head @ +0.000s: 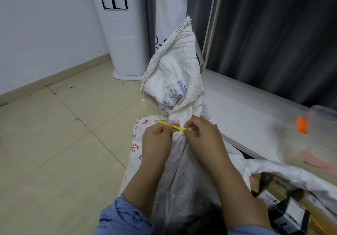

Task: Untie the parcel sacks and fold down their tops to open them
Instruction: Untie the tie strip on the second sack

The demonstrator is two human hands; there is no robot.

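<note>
On the far left, a pale tiled floor [54,143] ran up to a white wall, and a tall white standing air conditioner [124,34] stood in the corner. A blue sleeve [120,214] showed at the bottom edge.

The left hand [156,138] had its fingers curled, with thumb and forefinger pinching the free tail of a yellow tie [175,126]. The tie was cinched round the neck of a white woven sack [175,81] standing on the floor right in front of the person. Above the tie, the crumpled top of the sack stood upright with blue print on it. Below the tie, the body of the sack bulged, with red characters on its left side.

The right hand [202,134] was just beside the left. Its fingers were curled too, their tips pinching the tie at its lock against the gathered neck.

To the right of the sack lay a low white shelf [246,118], with a grey curtain [273,43] behind it. Further right on the shelf sat a blurred clear container [321,118] with an orange part on it. At the lower right, a second sack [291,174] lay open, and boxed parcels [284,207] were visible inside it.
</note>
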